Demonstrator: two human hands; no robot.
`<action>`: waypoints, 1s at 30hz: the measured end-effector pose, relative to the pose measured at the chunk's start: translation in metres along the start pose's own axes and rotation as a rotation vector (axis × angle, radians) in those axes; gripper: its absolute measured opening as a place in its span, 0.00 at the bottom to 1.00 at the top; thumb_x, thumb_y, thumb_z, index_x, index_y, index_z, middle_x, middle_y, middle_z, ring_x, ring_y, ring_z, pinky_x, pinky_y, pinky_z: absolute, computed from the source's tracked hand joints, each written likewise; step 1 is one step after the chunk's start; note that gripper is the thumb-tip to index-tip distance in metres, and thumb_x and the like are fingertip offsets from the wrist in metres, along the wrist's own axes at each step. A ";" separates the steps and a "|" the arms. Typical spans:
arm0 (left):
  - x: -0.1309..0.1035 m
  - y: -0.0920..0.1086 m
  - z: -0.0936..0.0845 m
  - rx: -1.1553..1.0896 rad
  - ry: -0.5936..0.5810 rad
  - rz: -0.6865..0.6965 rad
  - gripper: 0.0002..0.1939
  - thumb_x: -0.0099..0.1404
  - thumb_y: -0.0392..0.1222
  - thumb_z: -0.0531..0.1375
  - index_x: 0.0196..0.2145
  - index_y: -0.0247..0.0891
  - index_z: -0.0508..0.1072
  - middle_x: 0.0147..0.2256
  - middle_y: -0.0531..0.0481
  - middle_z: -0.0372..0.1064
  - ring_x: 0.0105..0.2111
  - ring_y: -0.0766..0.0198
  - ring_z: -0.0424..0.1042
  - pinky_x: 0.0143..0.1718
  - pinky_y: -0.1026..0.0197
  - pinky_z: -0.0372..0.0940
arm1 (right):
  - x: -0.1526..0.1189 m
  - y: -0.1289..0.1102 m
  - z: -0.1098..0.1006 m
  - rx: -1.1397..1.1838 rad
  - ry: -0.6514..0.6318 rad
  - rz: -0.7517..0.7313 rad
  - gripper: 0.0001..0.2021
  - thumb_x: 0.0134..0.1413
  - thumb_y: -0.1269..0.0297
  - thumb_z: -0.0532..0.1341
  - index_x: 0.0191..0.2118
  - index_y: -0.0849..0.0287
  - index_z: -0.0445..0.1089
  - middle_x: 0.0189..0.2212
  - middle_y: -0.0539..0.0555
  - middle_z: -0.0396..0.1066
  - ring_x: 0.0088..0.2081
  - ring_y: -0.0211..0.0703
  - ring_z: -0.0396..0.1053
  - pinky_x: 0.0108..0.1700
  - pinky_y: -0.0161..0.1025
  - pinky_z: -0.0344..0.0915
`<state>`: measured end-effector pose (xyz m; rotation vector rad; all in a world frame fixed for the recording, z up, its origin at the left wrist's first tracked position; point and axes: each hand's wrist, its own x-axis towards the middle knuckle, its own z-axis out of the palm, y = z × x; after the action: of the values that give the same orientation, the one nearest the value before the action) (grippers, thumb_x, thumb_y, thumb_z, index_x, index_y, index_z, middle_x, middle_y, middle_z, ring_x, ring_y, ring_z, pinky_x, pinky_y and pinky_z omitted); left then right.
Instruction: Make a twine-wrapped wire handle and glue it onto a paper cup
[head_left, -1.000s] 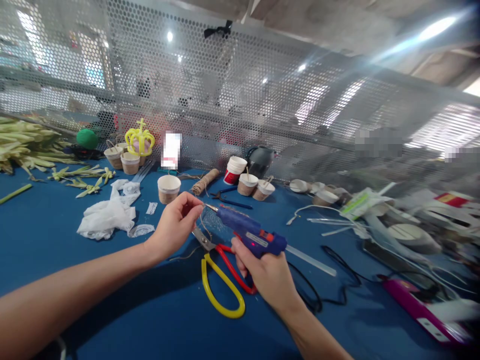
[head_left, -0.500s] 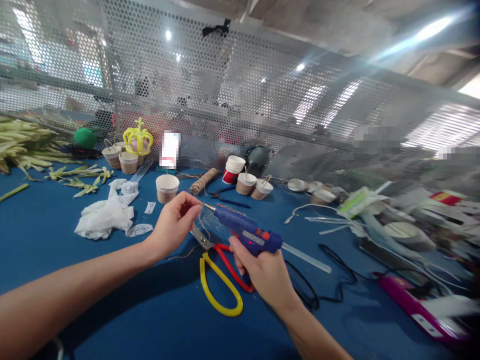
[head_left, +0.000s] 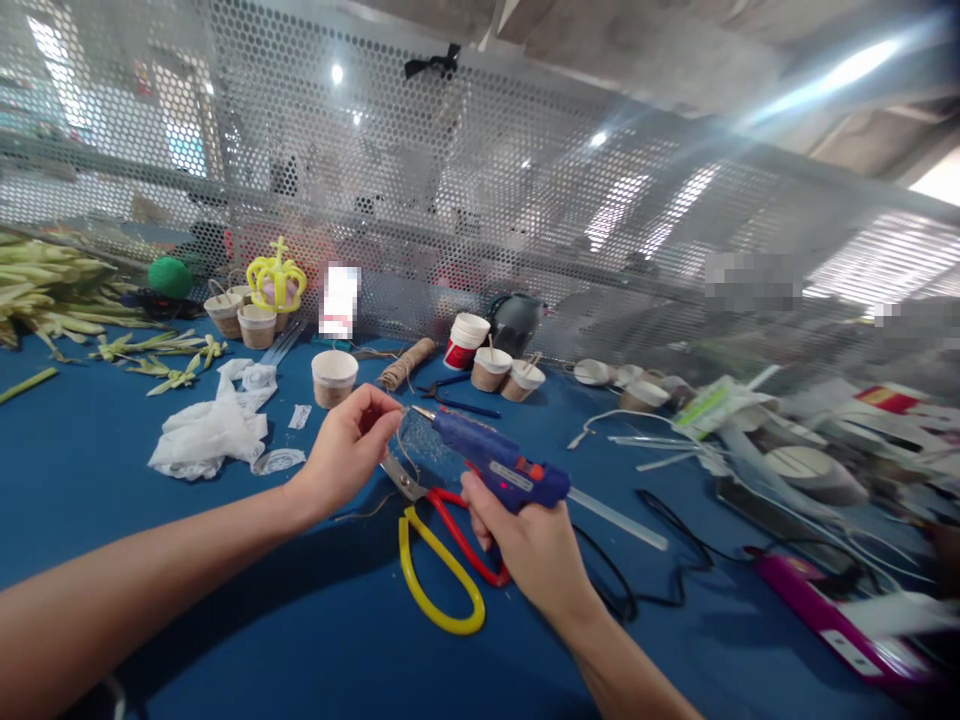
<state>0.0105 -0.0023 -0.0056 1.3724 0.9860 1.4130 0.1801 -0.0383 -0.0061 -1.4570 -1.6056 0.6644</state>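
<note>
My right hand (head_left: 529,550) is wrapped round the handle of a blue hot glue gun (head_left: 499,460), whose metal nozzle points left. A clear glue stick (head_left: 619,518) sticks out of its back end. Just left of the nozzle, my left hand (head_left: 352,440) is closed in a pinch on a thin piece of twine (head_left: 406,450) that dangles below the fingertips. The nozzle is very near those fingertips; I cannot tell whether it touches the twine. Beneath both hands lie scissors (head_left: 442,595) with one yellow and one red handle, their blades partly hidden by my left hand.
A twine-wrapped paper cup (head_left: 334,380) stands behind my left hand, near white lace (head_left: 210,435). Farther back are a twine roll (head_left: 407,364), pliers (head_left: 469,408) and more cups (head_left: 491,370). To the right lie a black cord (head_left: 679,525) and a purple power strip (head_left: 825,610).
The glue gun has shifted slightly to the right, its nozzle a little farther from my left fingertips. My left hand keeps its pinch in nearly the same place.
</note>
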 end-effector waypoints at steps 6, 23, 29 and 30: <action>-0.001 0.000 0.000 0.032 -0.009 0.008 0.03 0.58 0.37 0.53 0.27 0.36 0.62 0.17 0.59 0.54 0.17 0.74 0.55 0.18 0.70 0.53 | 0.000 -0.003 -0.001 -0.014 -0.027 -0.061 0.17 0.47 0.57 0.56 0.13 0.58 0.58 0.07 0.47 0.57 0.12 0.34 0.58 0.19 0.33 0.60; 0.000 -0.001 0.000 0.025 -0.024 -0.002 0.03 0.58 0.37 0.53 0.27 0.35 0.61 0.18 0.60 0.54 0.17 0.74 0.55 0.18 0.69 0.53 | 0.001 -0.003 -0.003 -0.060 -0.056 -0.013 0.16 0.47 0.56 0.54 0.15 0.59 0.58 0.08 0.47 0.57 0.12 0.34 0.58 0.19 0.33 0.60; 0.001 -0.002 0.000 0.000 -0.014 -0.006 0.04 0.57 0.38 0.54 0.27 0.36 0.62 0.17 0.60 0.54 0.17 0.74 0.55 0.18 0.69 0.53 | 0.001 -0.003 -0.004 -0.015 -0.051 0.058 0.18 0.46 0.54 0.55 0.15 0.59 0.59 0.09 0.48 0.57 0.13 0.34 0.58 0.19 0.33 0.60; 0.001 -0.002 0.000 -0.009 -0.016 -0.007 0.04 0.57 0.38 0.54 0.27 0.36 0.62 0.17 0.60 0.54 0.17 0.74 0.55 0.18 0.69 0.53 | 0.001 -0.004 -0.004 -0.010 -0.056 0.056 0.18 0.46 0.54 0.55 0.14 0.59 0.59 0.09 0.48 0.57 0.13 0.34 0.58 0.19 0.33 0.60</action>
<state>0.0103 -0.0005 -0.0072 1.3704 0.9720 1.3973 0.1812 -0.0386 -0.0009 -1.5070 -1.6177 0.7357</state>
